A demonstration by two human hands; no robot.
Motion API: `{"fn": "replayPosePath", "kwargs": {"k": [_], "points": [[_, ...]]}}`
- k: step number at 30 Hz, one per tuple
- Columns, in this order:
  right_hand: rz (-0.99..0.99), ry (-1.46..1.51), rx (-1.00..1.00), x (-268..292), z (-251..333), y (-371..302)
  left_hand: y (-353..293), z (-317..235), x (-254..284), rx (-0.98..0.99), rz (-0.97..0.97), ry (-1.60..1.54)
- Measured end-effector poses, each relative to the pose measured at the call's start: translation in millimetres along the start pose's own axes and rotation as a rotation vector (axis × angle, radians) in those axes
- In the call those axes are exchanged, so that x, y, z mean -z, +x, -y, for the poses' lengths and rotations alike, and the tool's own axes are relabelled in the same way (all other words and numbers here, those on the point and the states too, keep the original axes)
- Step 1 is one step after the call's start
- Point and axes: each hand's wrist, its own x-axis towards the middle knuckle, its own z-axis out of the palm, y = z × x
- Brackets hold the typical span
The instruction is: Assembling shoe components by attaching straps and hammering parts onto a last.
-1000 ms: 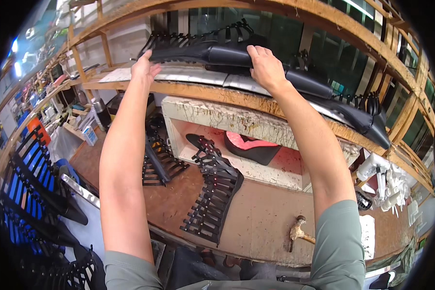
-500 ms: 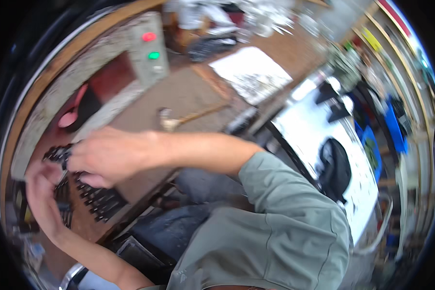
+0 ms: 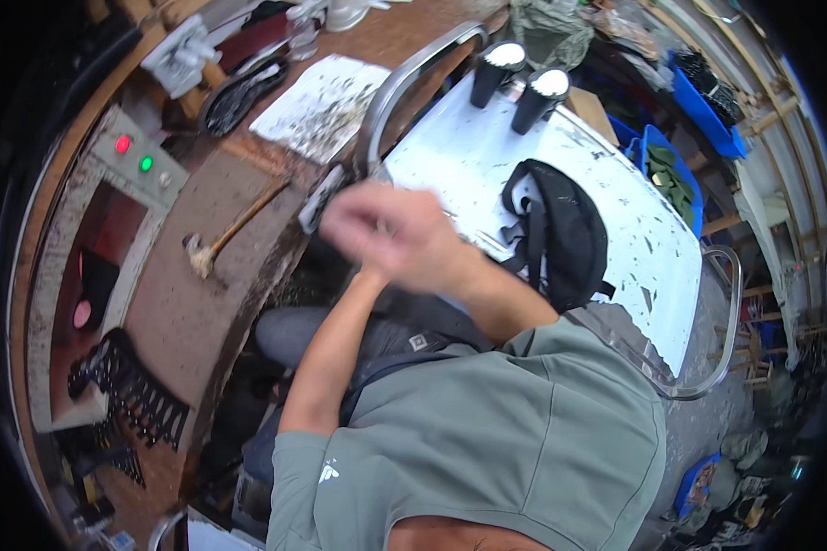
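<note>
My right hand (image 3: 409, 230) is raised over the gap between the brown bench and the white table, in front of my left wrist. Motion smears its fingers, so I cannot tell whether they hold anything. My left forearm (image 3: 331, 354) comes up from below and ends behind the right hand, which hides most of the left hand. Just left of the hands, a dark and whitish object (image 3: 320, 200) lies at the bench edge. A wooden-handled tool (image 3: 239, 228) with a pale, crusted head rests on the bench. Several black slotted pieces (image 3: 138, 390) lie at the bench's left end.
A white table (image 3: 652, 248) with a bent metal rail bears a black curved item with straps (image 3: 565, 230) and two black cups (image 3: 533, 101). Beyond it are blue bins (image 3: 671, 170). A panel with red and green buttons (image 3: 133, 156) borders the bench; a stained white sheet (image 3: 322, 101) lies behind.
My view has turned right. Both hands have left the black slotted pieces and come together near the white table's edge. The slotted pieces stay on the bench.
</note>
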Motion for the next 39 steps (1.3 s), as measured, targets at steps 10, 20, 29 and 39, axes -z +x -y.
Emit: {"fn": "replayPosePath", "kwargs": {"k": [10, 20, 29, 39], "points": [[0.239, -0.035, 0.310, -43.8, -16.8, -8.5, 45.9, 119.5, 58.1, -1.216, 0.691, 0.355], [0.479, 0.030, 0.114, -29.7, 15.6, 7.3, 101.5, -41.5, 358.5, -0.557, 0.321, 0.163], [-0.013, 0.322, -0.140, -155.7, -188.5, 61.3, 168.9, -69.4, 261.8, -0.498, 0.228, 0.094], [0.071, 0.522, -0.473, -135.2, -295.8, 142.5, 328.1, 222.8, 513.3, 0.079, -0.992, 0.231]]}}
